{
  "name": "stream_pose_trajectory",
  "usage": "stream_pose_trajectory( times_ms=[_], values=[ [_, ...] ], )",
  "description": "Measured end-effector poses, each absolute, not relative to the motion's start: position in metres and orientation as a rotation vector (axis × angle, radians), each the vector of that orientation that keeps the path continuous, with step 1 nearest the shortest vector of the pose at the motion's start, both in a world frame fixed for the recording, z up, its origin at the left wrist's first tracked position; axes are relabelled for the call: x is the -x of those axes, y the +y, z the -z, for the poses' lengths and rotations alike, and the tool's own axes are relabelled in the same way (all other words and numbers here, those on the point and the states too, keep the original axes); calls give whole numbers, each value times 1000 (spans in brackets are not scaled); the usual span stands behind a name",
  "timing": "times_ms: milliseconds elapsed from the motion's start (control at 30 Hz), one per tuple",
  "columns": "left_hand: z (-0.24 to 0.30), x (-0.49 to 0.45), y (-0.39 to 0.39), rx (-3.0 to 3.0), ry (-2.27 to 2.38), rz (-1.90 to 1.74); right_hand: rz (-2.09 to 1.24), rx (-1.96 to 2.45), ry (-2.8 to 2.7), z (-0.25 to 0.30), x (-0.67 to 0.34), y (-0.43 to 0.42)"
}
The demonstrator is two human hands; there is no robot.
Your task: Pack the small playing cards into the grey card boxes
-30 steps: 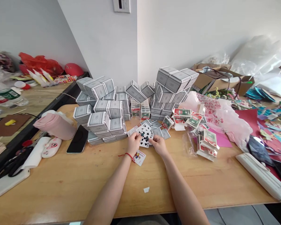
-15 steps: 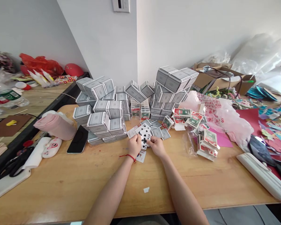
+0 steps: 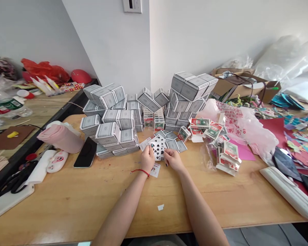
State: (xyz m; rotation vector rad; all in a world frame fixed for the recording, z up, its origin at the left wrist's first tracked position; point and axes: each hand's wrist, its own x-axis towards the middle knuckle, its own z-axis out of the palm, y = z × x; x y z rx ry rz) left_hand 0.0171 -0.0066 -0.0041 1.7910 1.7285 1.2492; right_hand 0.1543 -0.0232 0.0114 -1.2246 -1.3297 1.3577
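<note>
White playing cards [image 3: 157,150], spade faces up in a loose fan, sit pinched by the left hand [image 3: 148,158], its thumb lying over their left edge. The right hand [image 3: 173,159] has thumb and fingertips drawn close together at the fan's right edge; whether they grip a card or merely brush it, I cannot tell. With the left thumb apparently the main hold, a sideways tug could splay the fan and spill a card. Just below the left fingers, a joker card [image 3: 155,170] lies on the table [image 3: 107,205], close enough to the red bracelet [image 3: 143,171] that its cord (thin, with a loose end) might drag it. Right beyond the fingertips, face-down cards [image 3: 171,135] lie scattered, so a dropped card could easily mix in. Farther out, stacks of card-covered blocks [image 3: 107,133] rise left of the fingers, and a taller stack [image 3: 190,87] stands beyond and to the right; its top blocks look unevenly seated, so a knock from a forearm or a jolt to the table could topple them. Well right of the fingers, opened card boxes [image 3: 229,152] lie heaped near a plastic bag [image 3: 238,121], whose shifting could push them over.
</note>
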Motion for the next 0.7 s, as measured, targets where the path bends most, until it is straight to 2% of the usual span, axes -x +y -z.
stream_pose_trajectory(
  times_ms=[133, 433, 567, 700],
  values=[
    [6, -18, -7, -1843, 1772, -1261, -1195, 1319, -1321, -6, -145, -25],
    [7, -22, -16, -2069, 1629, -1268, -540, 1632, -1440, 2, -116, -34],
    [7, -19, -16, -1988, 1650, -1323, -559, 1606, -1387, 0, -114, -35],
    [8, -17, -15, -1987, 1680, -1353, -763, 1382, -1220, -6, -122, -30]
  ],
)
